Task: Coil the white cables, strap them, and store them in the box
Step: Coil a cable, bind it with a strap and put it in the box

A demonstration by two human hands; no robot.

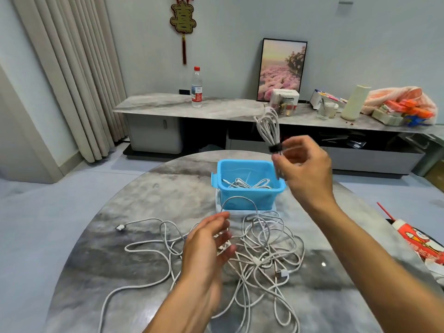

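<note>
My right hand [304, 165] pinches a coiled white cable [268, 127] bound by a black strap [275, 148], holding it up above the right rim of the blue box [245, 197]. The box stands on its white lid at the far middle of the round table and has coiled white cables [248, 183] inside. My left hand [206, 243] hovers with relaxed fingers over a tangle of loose white cables [262, 258] spread on the table in front of the box; it holds nothing.
The round grey marble table [134, 212] carries a red-and-white package [418, 241] at its right edge. Behind stands a long low cabinet [216, 109] with a water bottle [196, 88], a framed picture, boxes, cups and a bag. Curtains hang at the left.
</note>
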